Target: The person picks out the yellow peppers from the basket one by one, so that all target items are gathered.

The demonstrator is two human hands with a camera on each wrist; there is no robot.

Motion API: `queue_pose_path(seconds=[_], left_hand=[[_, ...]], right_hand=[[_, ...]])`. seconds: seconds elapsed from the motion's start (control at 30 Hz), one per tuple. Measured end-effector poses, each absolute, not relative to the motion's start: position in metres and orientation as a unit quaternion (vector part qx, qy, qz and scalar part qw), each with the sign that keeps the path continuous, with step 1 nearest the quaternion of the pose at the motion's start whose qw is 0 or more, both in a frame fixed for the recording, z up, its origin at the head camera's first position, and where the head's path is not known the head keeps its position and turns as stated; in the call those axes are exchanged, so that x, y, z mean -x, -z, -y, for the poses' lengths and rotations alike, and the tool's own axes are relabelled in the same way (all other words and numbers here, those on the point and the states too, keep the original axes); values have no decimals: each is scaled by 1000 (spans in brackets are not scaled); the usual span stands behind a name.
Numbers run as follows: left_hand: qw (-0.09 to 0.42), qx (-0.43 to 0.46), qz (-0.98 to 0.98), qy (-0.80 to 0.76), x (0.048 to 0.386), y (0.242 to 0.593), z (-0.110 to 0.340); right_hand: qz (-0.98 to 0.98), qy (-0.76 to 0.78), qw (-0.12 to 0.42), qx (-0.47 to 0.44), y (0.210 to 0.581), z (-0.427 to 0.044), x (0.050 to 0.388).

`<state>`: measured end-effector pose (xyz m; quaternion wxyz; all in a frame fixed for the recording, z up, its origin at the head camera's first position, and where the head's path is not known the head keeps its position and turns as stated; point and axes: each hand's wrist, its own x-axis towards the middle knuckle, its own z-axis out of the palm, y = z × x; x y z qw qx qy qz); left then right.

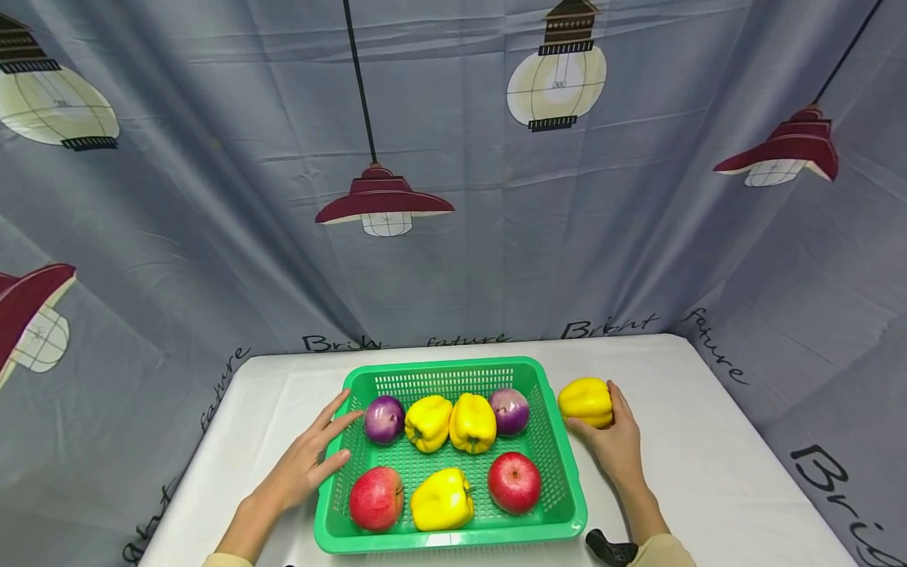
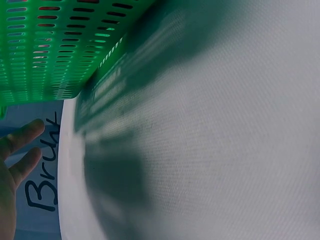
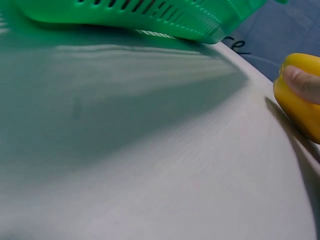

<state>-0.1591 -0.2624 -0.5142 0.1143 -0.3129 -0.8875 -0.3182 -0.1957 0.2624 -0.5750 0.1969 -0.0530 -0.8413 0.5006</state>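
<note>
A green basket (image 1: 442, 542) holds several items: yellow peppers (image 1: 442, 499), purple onions (image 1: 385, 419) and red apples (image 1: 514, 483). To its right, the right hand (image 1: 615, 441) grips another yellow pepper (image 1: 586, 401), thumb on the near side and fingers round the right. The right wrist view shows the thumb against this pepper (image 3: 295, 107). At the basket's left rim the left hand (image 1: 306, 459) has its fingers spread, holding nothing. In the left wrist view, two fingertips of the left hand (image 2: 19, 155) show beside the basket (image 2: 55, 55).
A white table (image 1: 737, 488) lies under the basket. A black object (image 1: 609, 549) rests by the right wrist at the near edge. Grey-blue curtains (image 1: 439, 276) printed with lamps and lettering hang behind and at both sides.
</note>
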Motion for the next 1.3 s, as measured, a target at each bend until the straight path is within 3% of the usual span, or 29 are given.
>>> queue_pose_path(seconds=[0.67,1.3], left_hand=[[116,309,889,318,158,515,264],[117,310,889,315,159,515,263]], right_hand=[[859,-464,209,59,578,-257,190],[829,-538,146,47,569,-267,179]])
